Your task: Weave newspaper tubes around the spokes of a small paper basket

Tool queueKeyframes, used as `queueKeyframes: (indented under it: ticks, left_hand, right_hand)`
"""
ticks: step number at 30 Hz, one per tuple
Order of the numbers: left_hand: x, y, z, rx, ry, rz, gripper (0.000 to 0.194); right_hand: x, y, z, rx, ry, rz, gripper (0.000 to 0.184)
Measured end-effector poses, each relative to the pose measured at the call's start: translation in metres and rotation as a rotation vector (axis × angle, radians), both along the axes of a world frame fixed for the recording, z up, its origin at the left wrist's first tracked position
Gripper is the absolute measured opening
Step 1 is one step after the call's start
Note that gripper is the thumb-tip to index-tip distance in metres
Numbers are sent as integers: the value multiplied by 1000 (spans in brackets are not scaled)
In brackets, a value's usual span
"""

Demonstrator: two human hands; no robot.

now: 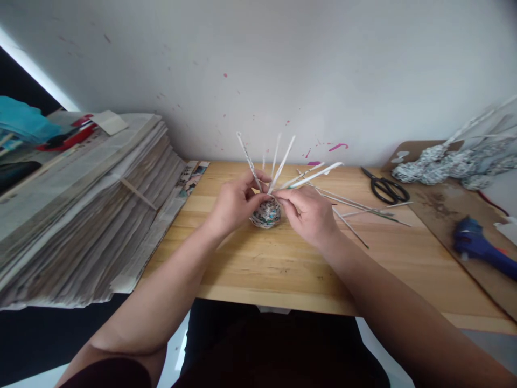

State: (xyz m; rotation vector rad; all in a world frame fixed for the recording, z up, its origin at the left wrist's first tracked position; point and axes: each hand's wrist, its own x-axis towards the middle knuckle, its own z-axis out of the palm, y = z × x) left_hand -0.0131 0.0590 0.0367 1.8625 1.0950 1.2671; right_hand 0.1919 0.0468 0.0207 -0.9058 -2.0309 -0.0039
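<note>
A small round basket [265,214] woven from rolled paper strips sits on the wooden table in front of me. Several pale paper sticks [283,159] stand up from its rim and fan outward. My left hand [238,199] is closed on the basket's left rim, thumb in front and fingers behind. At the right rim, my right hand [309,213] pinches a paper strip between thumb and forefinger; its far end is hidden by the hand. Loose paper sticks [355,203] lie on the table behind and right of my right hand.
Left stands a tall stack of newspapers [100,215] with a red-handled tool [70,134] and blue cloth [24,121] on top. To the right are black scissors [385,187], a blue glue gun [480,245] on cardboard [432,215], and woven paper pieces [440,161] by the wall.
</note>
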Motion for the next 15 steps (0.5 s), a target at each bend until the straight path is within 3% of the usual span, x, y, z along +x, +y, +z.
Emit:
queueKeyframes:
  ticks: [3,7,13,15]
  left_hand:
    - [1,3,0,-98,-116,-51,29]
    - [0,2,4,-163,-92,-110,20]
    - [1,-1,1,-15,46,-3,13]
    - [2,0,-1,-35,19,-2,11]
  right_hand:
    - [-1,0,0,-77,45,-21,19]
    - [-2,0,-1,-157,82,-8,17]
    - [-5,-2,-4,-152,124,38,17]
    - [-5,-2,-5,-155,157,48,15]
